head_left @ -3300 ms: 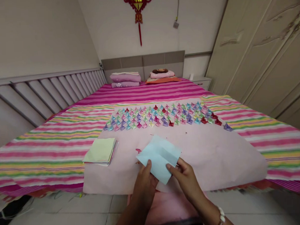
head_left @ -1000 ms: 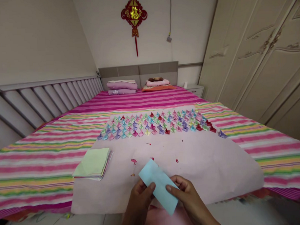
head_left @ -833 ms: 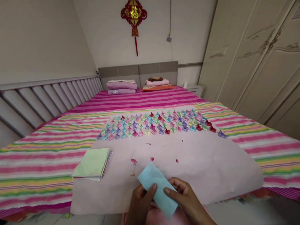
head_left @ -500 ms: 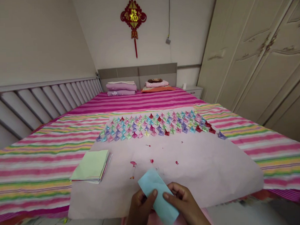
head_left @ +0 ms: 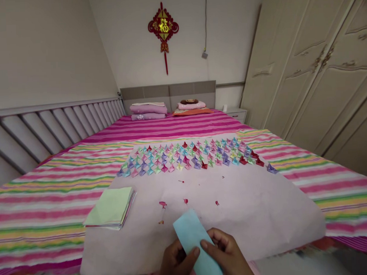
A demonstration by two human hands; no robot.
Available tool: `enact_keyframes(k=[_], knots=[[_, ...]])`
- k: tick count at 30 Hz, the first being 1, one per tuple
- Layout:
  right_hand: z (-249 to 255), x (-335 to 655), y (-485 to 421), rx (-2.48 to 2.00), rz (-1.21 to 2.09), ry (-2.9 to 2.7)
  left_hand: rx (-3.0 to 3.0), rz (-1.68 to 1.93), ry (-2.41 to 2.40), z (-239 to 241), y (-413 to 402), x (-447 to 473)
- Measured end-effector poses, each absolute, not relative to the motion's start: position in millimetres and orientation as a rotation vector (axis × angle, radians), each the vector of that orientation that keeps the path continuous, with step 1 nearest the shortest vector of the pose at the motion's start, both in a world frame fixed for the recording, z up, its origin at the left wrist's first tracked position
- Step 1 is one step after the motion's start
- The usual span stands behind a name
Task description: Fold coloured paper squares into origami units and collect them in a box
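A light blue strip of folded paper (head_left: 189,229) is held between my two hands at the near edge of the bed, tilted with its far end to the left. My left hand (head_left: 178,260) pinches its left side, thumb on top. On the right side, my right hand (head_left: 225,250) grips it with the thumb pressed near the middle and the fingers curled underneath. A large pale sheet (head_left: 249,207) lies beneath, printed with small flower-like marks. Rows of small folded paper pieces (head_left: 180,158) in many colours stand across its far part. A stack of square paper (head_left: 110,207) lies on its left side.
The striped bedspread (head_left: 47,190) spreads around the sheet. A metal railing (head_left: 59,121) runs along the left, and a cream wardrobe (head_left: 308,77) stands at the right. Folded bedding (head_left: 149,110) rests by the headboard (head_left: 190,91). A red hanging ornament (head_left: 163,26) is on the wall.
The blue paper and both hands have shifted slightly right and lower in the view. My right thumb and left thumb now sit closer together on the paper. The view has tilted up a little.
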State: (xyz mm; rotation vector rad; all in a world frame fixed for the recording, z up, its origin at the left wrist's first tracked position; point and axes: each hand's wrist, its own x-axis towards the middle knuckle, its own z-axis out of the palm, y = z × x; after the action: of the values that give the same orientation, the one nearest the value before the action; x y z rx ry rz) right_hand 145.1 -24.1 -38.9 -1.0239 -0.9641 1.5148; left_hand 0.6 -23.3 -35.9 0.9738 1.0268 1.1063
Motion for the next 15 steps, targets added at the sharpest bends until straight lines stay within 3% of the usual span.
enact_keyframes(k=[15], knots=[[-45.2, 144.4, -24.5, -1.028, 1.564, -0.993, 1.054, 1.017, 1.089, -42.8, -23.6, -0.3]])
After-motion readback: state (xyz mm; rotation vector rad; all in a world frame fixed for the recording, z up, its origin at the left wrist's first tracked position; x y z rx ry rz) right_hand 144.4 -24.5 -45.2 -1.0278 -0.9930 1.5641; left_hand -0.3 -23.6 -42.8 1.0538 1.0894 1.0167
